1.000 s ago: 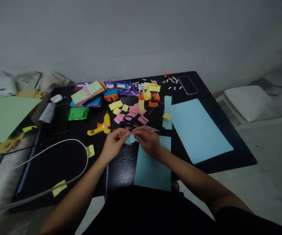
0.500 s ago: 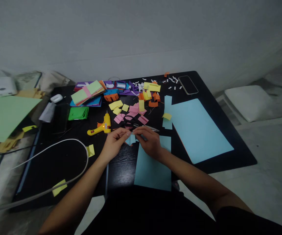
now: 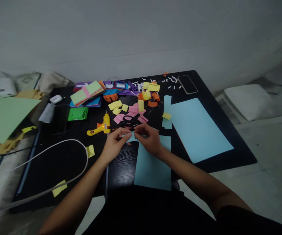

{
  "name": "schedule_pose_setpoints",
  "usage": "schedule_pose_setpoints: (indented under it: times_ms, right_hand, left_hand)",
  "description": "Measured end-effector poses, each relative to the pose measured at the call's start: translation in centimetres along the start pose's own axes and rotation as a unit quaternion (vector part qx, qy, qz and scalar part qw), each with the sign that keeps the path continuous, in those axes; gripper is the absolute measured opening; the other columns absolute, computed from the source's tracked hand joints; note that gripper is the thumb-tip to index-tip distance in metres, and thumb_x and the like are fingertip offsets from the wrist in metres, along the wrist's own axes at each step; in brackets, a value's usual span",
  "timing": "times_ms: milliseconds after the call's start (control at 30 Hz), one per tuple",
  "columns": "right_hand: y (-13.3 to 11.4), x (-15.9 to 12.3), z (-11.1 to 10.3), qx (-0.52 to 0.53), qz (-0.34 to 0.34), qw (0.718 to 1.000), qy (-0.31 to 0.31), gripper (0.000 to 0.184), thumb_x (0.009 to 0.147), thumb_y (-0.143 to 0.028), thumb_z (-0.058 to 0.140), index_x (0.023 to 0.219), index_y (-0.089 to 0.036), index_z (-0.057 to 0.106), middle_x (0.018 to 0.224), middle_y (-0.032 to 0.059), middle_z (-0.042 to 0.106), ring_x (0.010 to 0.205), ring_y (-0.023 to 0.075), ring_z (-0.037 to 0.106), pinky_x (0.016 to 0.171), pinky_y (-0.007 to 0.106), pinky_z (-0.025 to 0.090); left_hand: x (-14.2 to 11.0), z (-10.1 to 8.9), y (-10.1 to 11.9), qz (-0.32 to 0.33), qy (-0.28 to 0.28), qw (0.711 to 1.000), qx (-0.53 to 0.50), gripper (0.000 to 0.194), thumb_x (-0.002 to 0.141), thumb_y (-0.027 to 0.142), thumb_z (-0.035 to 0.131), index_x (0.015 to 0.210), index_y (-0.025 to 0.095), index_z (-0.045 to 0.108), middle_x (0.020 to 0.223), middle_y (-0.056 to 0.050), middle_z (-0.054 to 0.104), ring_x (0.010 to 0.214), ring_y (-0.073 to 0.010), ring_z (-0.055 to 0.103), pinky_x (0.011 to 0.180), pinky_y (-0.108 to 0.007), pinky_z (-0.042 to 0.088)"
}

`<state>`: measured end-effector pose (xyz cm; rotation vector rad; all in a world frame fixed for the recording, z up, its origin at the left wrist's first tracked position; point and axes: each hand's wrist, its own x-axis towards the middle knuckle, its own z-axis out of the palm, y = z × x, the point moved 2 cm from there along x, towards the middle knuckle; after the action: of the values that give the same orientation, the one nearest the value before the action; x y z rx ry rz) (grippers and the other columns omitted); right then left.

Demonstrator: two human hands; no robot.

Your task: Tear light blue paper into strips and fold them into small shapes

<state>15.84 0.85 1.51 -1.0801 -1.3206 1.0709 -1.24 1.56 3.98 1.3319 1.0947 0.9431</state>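
Between my two hands is a small light-blue paper piece (image 3: 132, 138). The fingers of my left hand (image 3: 115, 142) pinch its left side. At its right end, my right hand (image 3: 149, 138) grips it between thumb and fingers. Under my right hand lies a larger blue paper sheet (image 3: 153, 166) on the black table. Scissors (image 3: 128, 123) rest just beyond my hands, partly hidden by them and by pink paper. To the left of them is a yellow glue gun (image 3: 101, 126) with a lit orange spot.
Pink paper pieces (image 3: 134, 109) and yellow ones lie beyond my hands. A stack of blue sheets (image 3: 201, 129) is at the right, with a phone (image 3: 187, 85) behind it. Coloured paper bundles (image 3: 88, 93) sit at the back left. A white cable (image 3: 82, 145) loops across the left side.
The small blue paper piece has turned between my fingers and now lies more level. My right fingers have shifted slightly on it. The things on the table stay put.
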Motion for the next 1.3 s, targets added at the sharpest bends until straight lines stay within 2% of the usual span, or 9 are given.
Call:
schedule_pose_setpoints:
  times_ms: [167,300,600,800,933,1133,1200,1300]
  right_hand:
    - [0.3,0.4,0.0,0.082,0.08,0.992,-0.046,0.021,0.081,-0.032,0.08,0.098,-0.022,0.072,0.092,0.0029,0.076,0.085,0.0168,0.074,0.083,0.032,0.063]
    - [0.3,0.5,0.0,0.117,0.097,0.987,-0.06,0.023,0.079,-0.033,0.083,0.096,-0.021,0.073,0.092,0.0035,0.077,0.085,0.0167,0.074,0.085,0.033,0.062]
    - [0.2,0.5,0.0,0.129,0.086,0.986,-0.056,0.026,0.077,-0.035,0.086,0.096,-0.022,0.074,0.09,0.0024,0.077,0.084,0.0165,0.073,0.083,0.032,0.061]
    - [-0.2,0.3,0.1,0.133,0.083,0.985,-0.073,0.024,0.083,-0.041,0.082,0.097,-0.022,0.077,0.092,0.0029,0.078,0.084,0.017,0.073,0.083,0.033,0.062]
    - [-0.3,0.2,0.2,0.122,0.066,0.988,-0.063,0.025,0.077,-0.035,0.086,0.096,-0.023,0.077,0.091,0.0025,0.079,0.085,0.0177,0.075,0.084,0.033,0.063]
    - [-0.8,0.2,-0.1,0.064,0.019,0.997,-0.029,0.009,0.084,-0.026,0.08,0.092,-0.022,0.078,0.09,0.0025,0.079,0.084,0.0169,0.075,0.082,0.031,0.062]
    - [-1.0,0.2,-0.2,0.048,0.001,0.998,-0.028,0.007,0.086,-0.024,0.078,0.093,-0.023,0.079,0.091,0.0028,0.078,0.085,0.017,0.074,0.08,0.031,0.061]
    - [-1.1,0.4,-0.3,0.031,-0.025,0.999,-0.03,0.005,0.087,-0.024,0.076,0.091,-0.024,0.08,0.092,0.0034,0.078,0.086,0.0177,0.074,0.079,0.031,0.06]
  left_hand:
    - [0.0,-0.3,-0.5,-0.009,0.029,1.0,-0.005,0.031,0.084,0.048,0.077,0.092,0.018,0.072,0.077,-0.001,0.072,0.058,-0.0137,0.066,0.059,-0.028,0.057]
    - [0.0,-0.4,-0.6,-0.01,0.035,0.999,-0.01,0.031,0.084,0.047,0.077,0.091,0.017,0.071,0.078,-0.001,0.073,0.058,-0.0139,0.066,0.06,-0.028,0.056]
    - [0.0,-0.3,-0.2,-0.003,0.046,0.999,-0.006,0.032,0.083,0.048,0.078,0.087,0.017,0.07,0.074,0.001,0.071,0.058,-0.0128,0.065,0.06,-0.026,0.055]
    - [-0.2,-0.1,-0.1,0.013,0.059,0.998,-0.004,0.029,0.085,0.045,0.078,0.086,0.018,0.07,0.072,0.001,0.07,0.058,-0.0127,0.064,0.059,-0.025,0.054]
    - [-0.2,-0.1,0.0,0.027,0.067,0.997,0.011,0.027,0.086,0.044,0.077,0.087,0.018,0.07,0.074,0.001,0.069,0.06,-0.0126,0.063,0.06,-0.025,0.053]
    - [-0.3,-0.4,0.0,0.08,0.057,0.994,0.057,0.022,0.089,0.039,0.074,0.084,0.018,0.07,0.071,0.001,0.068,0.063,-0.0117,0.062,0.061,-0.022,0.051]
    - [-0.4,-0.5,-0.2,0.092,0.045,0.992,0.068,0.018,0.09,0.035,0.074,0.087,0.018,0.07,0.074,0.0,0.071,0.065,-0.0122,0.065,0.063,-0.023,0.053]
    - [-0.4,-0.6,-0.2,0.126,0.05,0.987,0.085,0.018,0.089,0.03,0.075,0.102,0.018,0.072,0.089,-0.003,0.077,0.076,-0.0147,0.072,0.072,-0.025,0.06]
